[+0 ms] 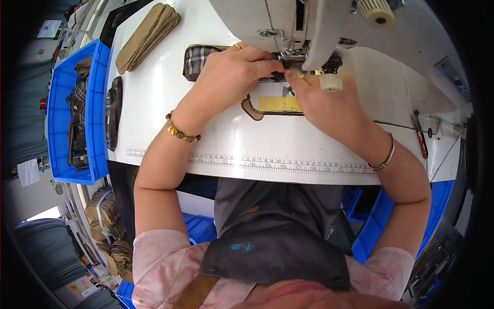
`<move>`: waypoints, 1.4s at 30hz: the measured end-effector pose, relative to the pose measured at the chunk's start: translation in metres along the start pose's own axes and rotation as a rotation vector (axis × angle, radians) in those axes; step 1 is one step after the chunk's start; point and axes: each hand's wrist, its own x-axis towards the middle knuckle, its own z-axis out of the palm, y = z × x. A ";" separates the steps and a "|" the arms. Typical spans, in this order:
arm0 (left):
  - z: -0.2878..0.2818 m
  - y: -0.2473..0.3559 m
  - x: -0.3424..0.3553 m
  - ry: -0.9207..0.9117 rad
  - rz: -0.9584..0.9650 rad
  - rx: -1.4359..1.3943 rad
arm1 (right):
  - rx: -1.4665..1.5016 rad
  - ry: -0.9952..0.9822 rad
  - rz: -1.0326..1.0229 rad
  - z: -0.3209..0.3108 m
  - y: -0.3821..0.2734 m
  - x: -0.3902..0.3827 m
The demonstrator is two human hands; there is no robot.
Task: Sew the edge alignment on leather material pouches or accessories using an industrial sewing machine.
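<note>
My left hand point(226, 74) lies over a plaid fabric piece point(196, 61) with dark edging, its fingers closed on the edge just left of the presser foot point(293, 55). From the other side my right hand point(332, 105) grips the same work, thumb and fingertips meeting the left ones close to the needle area. Both hands sit under the head of a white sewing machine point(244, 18). A tan-lined edge point(252, 110) of the work shows below my fingers, beside a yellow strip point(278, 104). The fabric right at the fingertips is mostly hidden.
A stack of tan fabric pieces point(148, 37) lies at the far left of the white table. Near its left edge rests another plaid piece point(113, 113), beside a blue bin point(100, 110) of plaid pieces. A printed ruler point(288, 166) runs along the front; a red-handled tool point(422, 141) lies right.
</note>
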 end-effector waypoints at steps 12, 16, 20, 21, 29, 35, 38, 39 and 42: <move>0.003 0.000 0.002 0.076 0.009 -0.024 | -0.030 0.025 0.000 0.005 0.001 -0.001; 0.007 -0.003 0.004 0.112 -0.024 -0.018 | -0.052 0.027 -0.035 0.006 0.001 -0.002; 0.008 -0.004 0.005 0.134 -0.027 -0.051 | -0.050 0.013 -0.039 0.006 0.001 -0.001; 0.008 -0.003 0.005 0.136 -0.028 -0.051 | -0.042 0.008 -0.032 0.005 0.001 -0.001; 0.006 -0.001 -0.005 0.171 0.003 0.068 | -0.034 0.040 -0.068 -0.001 -0.004 0.002; -0.033 0.039 -0.049 0.451 0.231 0.193 | 0.156 -0.046 0.031 -0.013 -0.006 0.001; -0.042 0.061 -0.073 0.525 0.234 0.208 | 0.458 -0.157 0.084 -0.040 -0.015 0.010; -0.044 0.068 -0.079 0.555 0.229 0.228 | 0.669 -0.284 0.189 -0.053 -0.019 0.014; -0.043 0.085 -0.090 0.588 0.224 0.214 | 1.091 -0.339 0.398 -0.068 -0.040 0.006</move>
